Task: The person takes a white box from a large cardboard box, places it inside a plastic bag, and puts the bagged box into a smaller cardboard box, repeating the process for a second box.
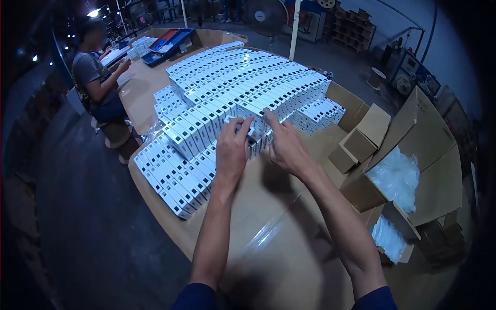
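Rows of small white boxes (201,121), each with a dark square on its end, stand packed in stepped stacks on a cardboard-covered table (268,206). My left hand (232,147) is at the near edge of the stack, its fingers bent around a small white box (253,135). Just to its right, my right hand (285,147) has one finger stretched onto the top of the stacked boxes. Its other fingers are curled under, and whatever they grip is hidden.
Open cardboard cartons (439,175) with clear plastic bags (395,178) stand at the right, beside smaller folded cardboard pieces (364,134). A blue and red tray (168,46) lies at the far end. Another person (95,72) sits at the left table edge.
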Demonstrator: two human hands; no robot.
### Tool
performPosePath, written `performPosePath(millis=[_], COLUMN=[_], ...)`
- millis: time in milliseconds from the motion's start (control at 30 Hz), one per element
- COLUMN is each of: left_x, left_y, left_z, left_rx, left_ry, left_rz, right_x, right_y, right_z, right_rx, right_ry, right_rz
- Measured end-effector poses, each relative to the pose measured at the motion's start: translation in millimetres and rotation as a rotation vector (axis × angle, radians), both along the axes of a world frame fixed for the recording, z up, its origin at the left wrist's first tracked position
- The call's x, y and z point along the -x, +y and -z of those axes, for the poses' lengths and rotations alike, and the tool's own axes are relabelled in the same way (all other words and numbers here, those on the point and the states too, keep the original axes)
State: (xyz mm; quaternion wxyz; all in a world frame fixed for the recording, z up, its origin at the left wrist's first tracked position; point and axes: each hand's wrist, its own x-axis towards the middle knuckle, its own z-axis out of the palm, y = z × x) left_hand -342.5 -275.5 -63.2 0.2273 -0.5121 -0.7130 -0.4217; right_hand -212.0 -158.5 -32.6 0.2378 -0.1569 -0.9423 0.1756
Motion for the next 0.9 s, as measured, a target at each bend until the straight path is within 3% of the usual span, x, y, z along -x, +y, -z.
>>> performPosePath(millis=[67, 167, 200, 300, 400, 500, 700, 767, 800, 833, 900], left_x=[4, -5, -10, -44, -93, -146, -215, -234, -242, -251, -259], left_y=[-3, -17, -24, -47, -67, -76, -53, -42, -35, -29, -2], left_z=[3, -1, -4, -11, -10, -12, -27, -40, -49, -66, -82], left_rx=[0.007, -0.016, -0.03, -0.102, -0.134, -0.13, -0.052, 0.036, 0.087, 0.121, 0.083], left_ry=[-0.004, -0.008, -0.007, -0.058, -0.037, -0.048, 0.01, -0.029, -0.051, -0.134, -0.111], left_rz=[-0.01, -0.009, -0.022, -0.033, 0.124, 0.311, 0.661, 0.803, 0.87, 0.93, 0.996], right_x=[0, -3, -13, -50, -107, -152, -252, -283, -298, -312, -340], right_y=[0, 5, -7, -32, -63, -77, -82, -79, -80, -74, -69], right_z=[-8, 14, 3, -3, -39, -17, -24, -33, -42, -37, -45], right_rx=[0.029, -0.188, -0.033, 0.118, 1.061, 1.275, 1.277, 1.166, 1.284, 1.025, 0.879], right_ry=[-0.056, 0.226, 0.198, 0.278, 0.049, 0.351, 0.444, 0.41, 0.448, 0.428, 0.523], right_rz=[0.014, -0.048, -0.023, -0.01, -0.019, -0.183, -0.015, 0.09, 0.14, 0.189, 0.246])
